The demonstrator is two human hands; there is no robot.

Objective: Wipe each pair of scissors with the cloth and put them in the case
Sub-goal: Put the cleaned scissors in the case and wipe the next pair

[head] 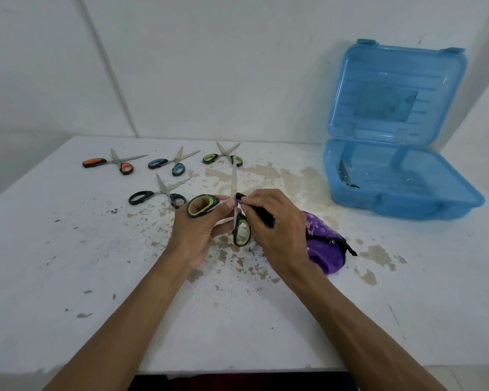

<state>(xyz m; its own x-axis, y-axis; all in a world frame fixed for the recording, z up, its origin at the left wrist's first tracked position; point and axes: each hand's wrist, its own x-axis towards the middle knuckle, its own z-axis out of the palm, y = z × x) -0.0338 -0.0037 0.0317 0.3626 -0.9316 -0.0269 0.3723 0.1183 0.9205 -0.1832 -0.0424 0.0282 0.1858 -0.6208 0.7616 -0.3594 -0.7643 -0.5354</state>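
Table [68, 249] is white, but it's chipped all over with tan-brown patches and dark specks, worst around the middle. Case [407, 206] by the right edge is see-through blue. Cloth [322, 244] is purple with black trim and white flecks. Along the far edge: orange scissors [108, 162] with black, blue scissors [167, 163] with black, green scissors [223, 156] in lime and black. Black scissors [158, 193] are all dark. Held scissors [233, 182] have lime-lined black handles too, with silver blades.

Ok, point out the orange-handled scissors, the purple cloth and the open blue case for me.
orange-handled scissors [95, 162], head view, on the long orange and black handle.
purple cloth [326, 262], head view, on the lower purple fold.
blue case [407, 207], head view, on the front wall of the base.
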